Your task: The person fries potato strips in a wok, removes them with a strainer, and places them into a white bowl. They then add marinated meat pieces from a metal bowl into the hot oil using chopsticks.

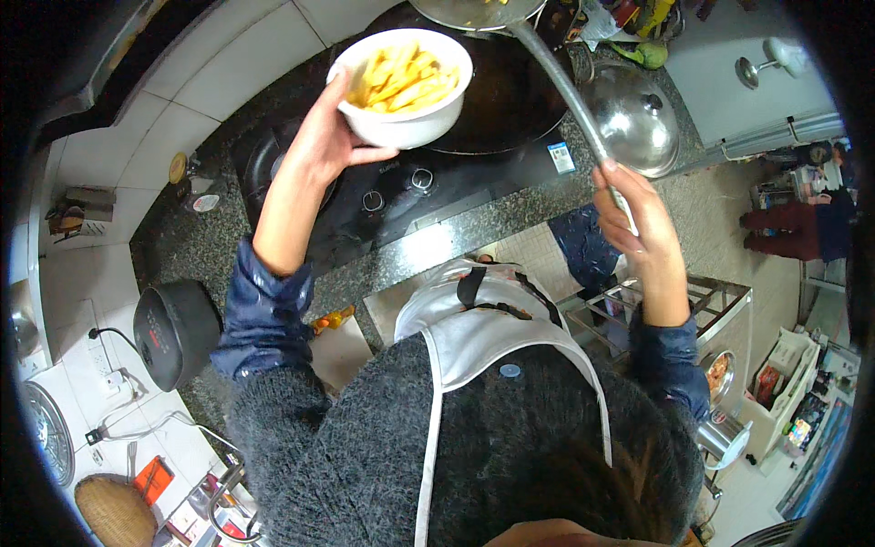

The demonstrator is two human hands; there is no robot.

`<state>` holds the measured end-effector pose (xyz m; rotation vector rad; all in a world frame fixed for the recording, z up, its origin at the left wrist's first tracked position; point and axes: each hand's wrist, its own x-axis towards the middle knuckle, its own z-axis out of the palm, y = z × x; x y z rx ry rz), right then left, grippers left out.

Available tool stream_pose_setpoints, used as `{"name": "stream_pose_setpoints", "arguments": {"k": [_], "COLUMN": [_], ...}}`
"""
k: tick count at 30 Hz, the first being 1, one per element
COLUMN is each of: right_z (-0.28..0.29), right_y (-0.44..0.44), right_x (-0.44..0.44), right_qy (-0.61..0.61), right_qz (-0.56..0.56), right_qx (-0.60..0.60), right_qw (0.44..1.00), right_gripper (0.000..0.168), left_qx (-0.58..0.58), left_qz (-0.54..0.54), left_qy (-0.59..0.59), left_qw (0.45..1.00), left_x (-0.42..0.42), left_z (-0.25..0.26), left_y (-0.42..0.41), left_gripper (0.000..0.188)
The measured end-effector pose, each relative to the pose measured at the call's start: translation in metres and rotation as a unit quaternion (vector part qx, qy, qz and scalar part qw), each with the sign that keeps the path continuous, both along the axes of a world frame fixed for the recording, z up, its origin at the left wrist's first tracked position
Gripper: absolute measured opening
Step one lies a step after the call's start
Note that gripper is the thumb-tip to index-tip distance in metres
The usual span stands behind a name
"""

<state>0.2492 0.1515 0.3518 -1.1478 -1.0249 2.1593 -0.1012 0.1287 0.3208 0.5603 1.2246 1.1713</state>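
My left hand (325,137) grips the side of a white bowl (410,130), thumb at its rim. Yellow strips that look like french fries (413,78) fill the bowl. My right hand (632,205) is closed around the long metal handle of a skimmer or strainer (557,68). Its wide head is at the top edge of the view, partly cut off, with a few yellow bits in it. Beneath the bowl and the skimmer lies a large dark wok (506,102) on the black glass cooktop (465,181). What the wok contains is too dark to tell.
A domed steel lid (632,119) lies right of the wok, near green vegetables (646,55). Small jars (181,171) stand at the left by the tiled wall. A black rice cooker (178,335) is at lower left. A metal rack (718,308) is at the right; a person (800,229) stands farther off.
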Motion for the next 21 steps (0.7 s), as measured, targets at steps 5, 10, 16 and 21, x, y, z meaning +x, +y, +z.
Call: {"name": "stream_pose_setpoints", "arguments": {"k": [5, 10, 16, 21], "right_z": [0.035, 0.047, 0.045, 0.032], "right_y": [0.002, 0.0, -0.003, 0.002], "right_x": [0.023, 0.03, 0.03, 0.029], "right_qy": [-0.106, -0.291, -0.497, -0.531], "right_qz": [0.027, 0.057, 0.067, 0.055], "right_qx": [0.111, 0.219, 0.454, 0.5], "right_qw": [0.988, 0.93, 0.736, 0.682], "right_gripper": [0.027, 0.027, 0.027, 0.025], "left_qx": [-0.014, 0.034, 0.076, 0.108], "left_qz": [-0.016, 0.018, 0.07, 0.061], "left_qy": [-0.023, -0.057, -0.042, -0.04], "left_qw": [1.0, 0.998, 0.994, 0.992], "left_x": [0.027, 0.05, 0.065, 0.063], "left_z": [-0.001, -0.013, -0.013, -0.017], "left_y": [0.069, 0.122, 0.143, 0.156], "left_gripper": [0.063, 0.061, 0.062, 0.063]}}
